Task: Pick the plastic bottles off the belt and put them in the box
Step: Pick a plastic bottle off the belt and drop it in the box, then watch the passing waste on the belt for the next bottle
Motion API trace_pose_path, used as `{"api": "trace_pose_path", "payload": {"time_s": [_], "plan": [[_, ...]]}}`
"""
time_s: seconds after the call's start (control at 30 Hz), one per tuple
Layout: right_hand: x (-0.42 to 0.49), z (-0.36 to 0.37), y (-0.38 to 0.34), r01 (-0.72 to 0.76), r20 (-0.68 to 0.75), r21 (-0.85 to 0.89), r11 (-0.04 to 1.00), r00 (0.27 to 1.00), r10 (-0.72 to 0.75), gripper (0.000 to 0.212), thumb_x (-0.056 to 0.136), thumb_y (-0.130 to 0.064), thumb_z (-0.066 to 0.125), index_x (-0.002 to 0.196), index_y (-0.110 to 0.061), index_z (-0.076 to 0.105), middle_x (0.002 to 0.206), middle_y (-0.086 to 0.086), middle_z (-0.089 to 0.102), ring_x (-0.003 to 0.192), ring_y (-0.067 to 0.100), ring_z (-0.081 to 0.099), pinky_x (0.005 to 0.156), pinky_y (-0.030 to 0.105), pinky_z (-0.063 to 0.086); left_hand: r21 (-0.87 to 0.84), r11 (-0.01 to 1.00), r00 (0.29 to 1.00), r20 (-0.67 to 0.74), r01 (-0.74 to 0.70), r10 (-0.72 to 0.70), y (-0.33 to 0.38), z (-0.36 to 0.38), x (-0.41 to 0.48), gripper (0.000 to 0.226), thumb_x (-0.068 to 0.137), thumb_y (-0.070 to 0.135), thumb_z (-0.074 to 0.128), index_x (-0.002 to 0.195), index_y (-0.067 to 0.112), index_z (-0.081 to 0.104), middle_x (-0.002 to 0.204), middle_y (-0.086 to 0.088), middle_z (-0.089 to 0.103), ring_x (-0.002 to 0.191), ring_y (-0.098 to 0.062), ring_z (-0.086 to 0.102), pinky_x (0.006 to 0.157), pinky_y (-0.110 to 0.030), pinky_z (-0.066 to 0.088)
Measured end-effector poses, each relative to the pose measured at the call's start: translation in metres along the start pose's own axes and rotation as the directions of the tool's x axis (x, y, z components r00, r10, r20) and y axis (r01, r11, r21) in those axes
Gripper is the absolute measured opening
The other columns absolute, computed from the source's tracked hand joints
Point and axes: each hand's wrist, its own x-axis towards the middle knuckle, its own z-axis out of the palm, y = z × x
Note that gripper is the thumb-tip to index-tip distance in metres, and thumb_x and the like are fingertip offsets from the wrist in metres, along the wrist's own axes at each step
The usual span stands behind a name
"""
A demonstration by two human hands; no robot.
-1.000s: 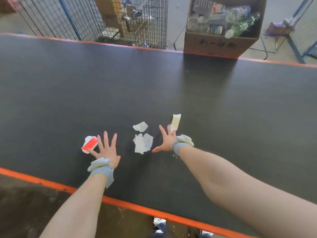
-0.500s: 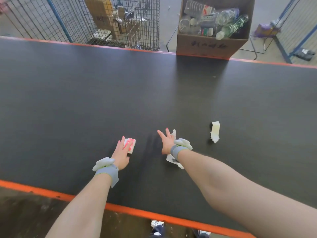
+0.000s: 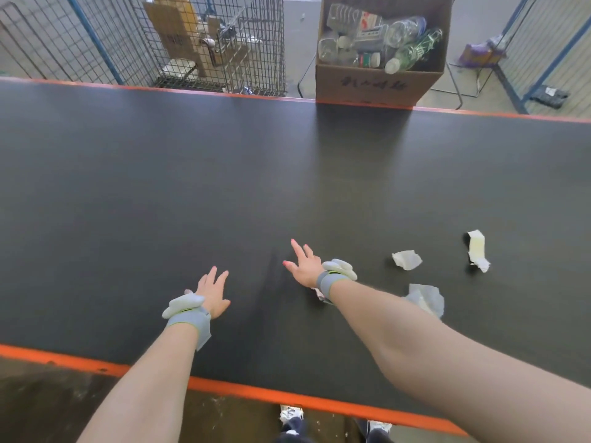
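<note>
Plastic bottles (image 3: pixel 380 36) are lying heaped in the cardboard box (image 3: pixel 377 86) standing at the belt's far edge, none showing on the belt (image 3: pixel 192 187) itself. Left hand (image 3: pixel 212 292) and right hand (image 3: pixel 305 265) are hovering low over the belt's near side, fingers spread and holding nothing. Paper scraps (image 3: pixel 406 259) are lying just right of the right forearm.

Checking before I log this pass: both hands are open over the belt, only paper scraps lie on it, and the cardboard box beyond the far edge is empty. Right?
Not quite. The head view shows the cardboard box holding plastic bottles, not empty. The rest stands: left hand and right hand are open over the belt, with only paper scraps on it.
</note>
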Motion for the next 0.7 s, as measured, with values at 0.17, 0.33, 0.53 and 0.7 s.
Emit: {"api": "trace_pose_path", "payload": {"time_s": [0.17, 0.33, 0.53, 0.7], "plan": [[-0.005, -0.002, -0.007, 0.039, 0.211, -0.237, 0.971, 0.977, 0.012, 0.115, 0.072, -0.068, 0.067, 0.148, -0.048, -0.017, 0.160, -0.001, -0.021, 0.149, 0.035, -0.003, 0.117, 0.053, 0.016, -0.042, 0.997, 0.998, -0.006, 0.060, -0.060, -0.003, -0.002, -0.005, 0.084, 0.092, 0.048, 0.052, 0.151, 0.037, -0.007, 0.158, 0.002, -0.023, 0.148, -0.026, -0.010, 0.112, -0.062, 0.020], [-0.006, 0.016, 0.014, -0.034, 0.167, -0.400, 0.916, 0.980, 0.109, 0.094, 0.084, -0.025, 0.063, 0.151, -0.044, 0.000, 0.161, -0.002, -0.009, 0.145, 0.033, 0.015, 0.108, 0.047, 0.036, 0.043, 0.998, 0.989, 0.141, -0.048, 0.042, -0.006, 0.019, -0.015, 0.070, 0.093, 0.037, 0.055, 0.151, 0.031, 0.017, 0.158, -0.005, 0.009, 0.140, -0.029, 0.026, 0.112, -0.040, 0.031], [-0.003, -0.004, 0.011, -0.054, -0.085, -0.281, 0.958, 0.996, 0.031, 0.052, 0.093, -0.019, 0.053, 0.142, -0.016, 0.035, 0.141, 0.011, 0.037, 0.129, 0.031, 0.038, 0.105, 0.040, 0.035, 0.023, 0.997, 0.994, -0.074, -0.080, 0.081, 0.004, -0.004, -0.011, 0.050, 0.097, 0.031, 0.048, 0.144, 0.024, 0.033, 0.143, -0.001, 0.035, 0.131, -0.021, 0.039, 0.100, -0.041, 0.039], [0.002, -0.026, -0.004, 0.007, -0.089, -0.190, 0.982, 0.996, -0.024, 0.088, 0.090, -0.045, 0.060, 0.154, -0.034, 0.001, 0.162, 0.001, -0.006, 0.148, 0.035, -0.004, 0.119, 0.048, 0.013, 0.019, 0.999, 0.986, -0.162, 0.048, -0.044, -0.003, -0.016, -0.010, 0.069, 0.098, 0.047, 0.039, 0.153, 0.031, -0.001, 0.160, 0.005, -0.009, 0.148, -0.020, -0.003, 0.110, -0.063, 0.014]]}}
